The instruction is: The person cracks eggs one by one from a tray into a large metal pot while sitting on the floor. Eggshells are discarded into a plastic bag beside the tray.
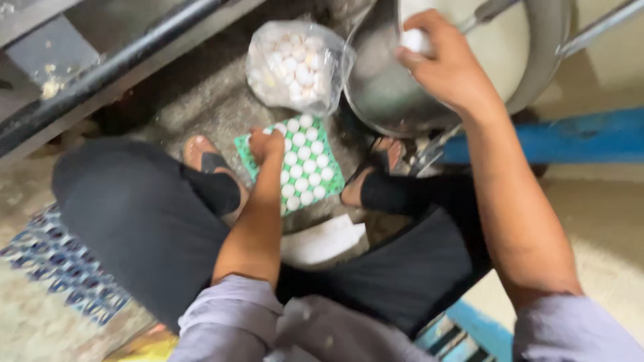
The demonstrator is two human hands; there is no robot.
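Observation:
I sit low with my knees apart, looking down at a green egg tray (333, 179) on the floor between my feet, filled with several white eggs (305, 167). My left hand (266, 143) rests on the tray's far left corner, fingers curled over an egg there. My right hand (443, 57) is raised over a large metal bowl (382, 87) and grips a white egg (414, 40) at the bowl's rim. Whether the left hand fully holds its egg is unclear through the blur.
A clear plastic bag (295, 64) full of white eggs sits beyond the tray, left of the bowl. A white folded paper (322, 240) lies near my lap. A dark metal bar (100, 74) runs at upper left; a blue beam (570, 137) at right.

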